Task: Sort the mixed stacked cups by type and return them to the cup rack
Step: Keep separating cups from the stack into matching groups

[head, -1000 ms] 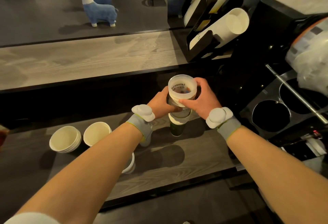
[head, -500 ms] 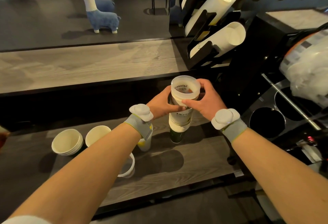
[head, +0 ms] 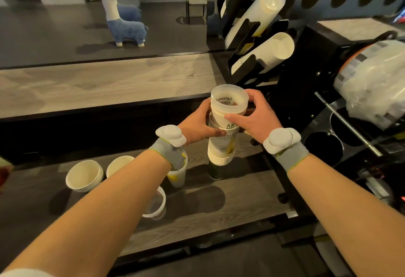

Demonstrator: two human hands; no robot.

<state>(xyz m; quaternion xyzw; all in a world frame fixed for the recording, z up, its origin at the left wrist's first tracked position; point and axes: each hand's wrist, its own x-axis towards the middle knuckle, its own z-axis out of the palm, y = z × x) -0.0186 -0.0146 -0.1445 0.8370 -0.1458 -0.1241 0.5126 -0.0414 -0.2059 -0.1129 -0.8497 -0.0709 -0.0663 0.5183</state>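
Head view: both hands grip the mixed stack of cups [head: 221, 147], which stands upright on the wooden shelf [head: 219, 206].

The left hand [head: 197, 123] curls thumb and fingers round the paper cups in the stack's upper part. Just above it, the right hand [head: 254, 121] closes its thumb and fingers round the translucent top cup [head: 229, 103]. The cup rack [head: 247, 35] rises beyond the right hand, and loose white cups [head: 84, 175] stand well left of the left wrist.
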